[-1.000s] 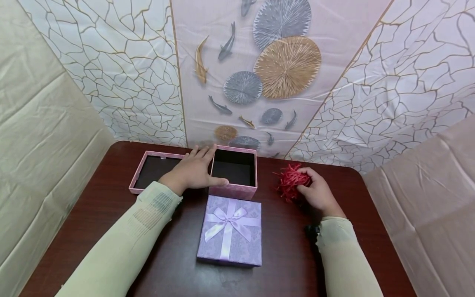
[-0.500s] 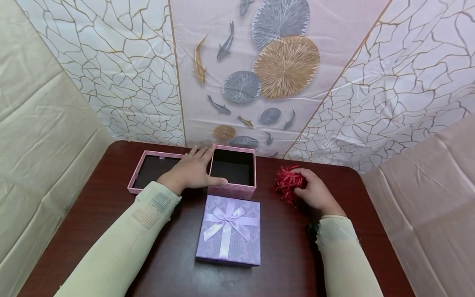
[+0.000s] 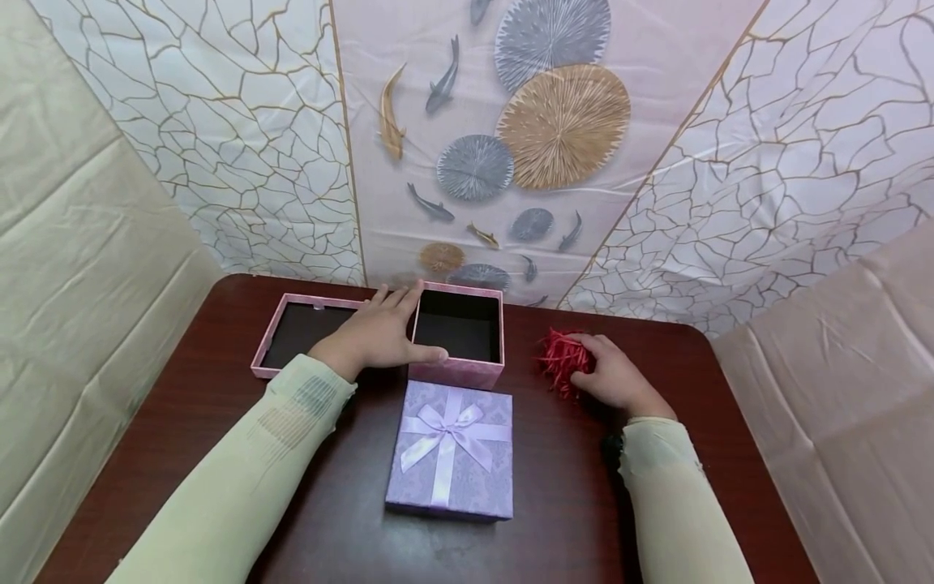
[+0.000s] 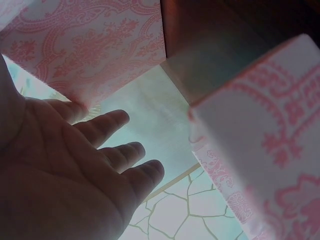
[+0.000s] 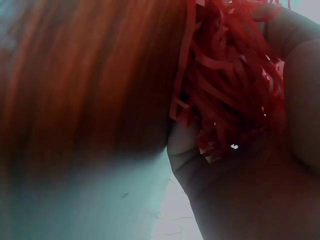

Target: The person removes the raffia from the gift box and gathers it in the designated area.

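My left hand (image 3: 375, 337) rests against the left side of an open pink box (image 3: 458, 373) with a black inside, its thumb along the front rim. The fingers are straight and spread; in the left wrist view they reach alongside the pink-patterned box wall (image 4: 115, 45). My right hand (image 3: 616, 375) grips a bunch of red shredded paper (image 3: 560, 357) to the right of the box. Up close in the right wrist view, the red paper strips (image 5: 225, 75) lie between the thumb and fingers, which curl round them.
A pink box lid (image 3: 295, 334) with a black inside lies to the left, partly behind my left hand. Nearer me, a purple gift box (image 3: 467, 487) with a ribbon bow stands on the dark wooden table (image 3: 554, 503). Patterned cloth hangs behind the table's far edge.
My right hand has moved slightly left with the red shredded paper, closer to the pink box. The left hand stays at the box.
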`<control>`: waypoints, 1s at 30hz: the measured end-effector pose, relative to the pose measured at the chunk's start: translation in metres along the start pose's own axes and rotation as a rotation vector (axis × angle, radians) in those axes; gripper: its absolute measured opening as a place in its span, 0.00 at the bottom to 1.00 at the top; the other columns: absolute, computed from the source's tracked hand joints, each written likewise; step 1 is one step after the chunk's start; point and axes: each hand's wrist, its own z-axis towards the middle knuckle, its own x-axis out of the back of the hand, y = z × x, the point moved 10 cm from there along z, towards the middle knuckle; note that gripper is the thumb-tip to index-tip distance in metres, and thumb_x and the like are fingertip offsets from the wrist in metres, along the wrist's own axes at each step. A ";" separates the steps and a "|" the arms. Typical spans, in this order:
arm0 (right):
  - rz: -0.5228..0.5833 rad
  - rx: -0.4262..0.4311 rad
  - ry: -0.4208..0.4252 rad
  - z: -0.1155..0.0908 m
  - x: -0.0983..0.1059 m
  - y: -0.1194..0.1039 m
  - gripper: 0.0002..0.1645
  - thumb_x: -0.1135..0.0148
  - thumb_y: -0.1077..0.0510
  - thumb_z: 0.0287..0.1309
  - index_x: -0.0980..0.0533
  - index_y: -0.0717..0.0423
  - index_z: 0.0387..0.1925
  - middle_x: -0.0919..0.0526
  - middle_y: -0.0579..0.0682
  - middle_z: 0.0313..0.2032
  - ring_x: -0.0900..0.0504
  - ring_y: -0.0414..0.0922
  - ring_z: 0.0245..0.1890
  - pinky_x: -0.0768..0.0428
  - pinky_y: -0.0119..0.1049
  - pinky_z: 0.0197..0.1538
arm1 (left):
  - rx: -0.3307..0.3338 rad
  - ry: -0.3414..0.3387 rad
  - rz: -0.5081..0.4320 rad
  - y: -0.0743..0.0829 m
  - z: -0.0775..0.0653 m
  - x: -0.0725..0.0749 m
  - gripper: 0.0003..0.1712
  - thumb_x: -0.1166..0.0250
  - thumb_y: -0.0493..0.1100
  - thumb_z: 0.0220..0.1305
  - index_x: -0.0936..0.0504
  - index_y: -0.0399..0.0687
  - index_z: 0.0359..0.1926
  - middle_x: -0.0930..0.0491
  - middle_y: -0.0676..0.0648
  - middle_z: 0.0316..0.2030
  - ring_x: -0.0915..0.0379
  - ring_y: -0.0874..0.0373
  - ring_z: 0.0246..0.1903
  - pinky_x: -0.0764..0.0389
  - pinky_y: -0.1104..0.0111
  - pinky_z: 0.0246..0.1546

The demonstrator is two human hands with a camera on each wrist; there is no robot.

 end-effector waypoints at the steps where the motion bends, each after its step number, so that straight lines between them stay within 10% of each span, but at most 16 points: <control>1: -0.004 -0.001 -0.003 0.000 0.000 0.000 0.44 0.29 0.57 0.65 0.28 0.47 0.81 0.22 0.62 0.67 0.21 0.58 0.60 0.20 0.56 0.63 | -0.001 0.000 -0.001 0.000 0.000 0.000 0.82 0.34 0.90 0.58 0.61 0.52 0.94 0.50 0.35 0.91 0.62 0.24 0.89 0.52 0.32 0.88; 30: 0.006 0.007 0.041 -0.010 0.033 -0.026 0.48 0.22 0.52 0.70 0.32 0.41 0.85 0.31 0.64 0.74 0.23 0.66 0.69 0.23 0.71 0.73 | -0.007 0.005 0.014 0.001 0.001 0.002 0.80 0.35 0.89 0.61 0.60 0.49 0.94 0.48 0.33 0.90 0.59 0.21 0.88 0.52 0.31 0.87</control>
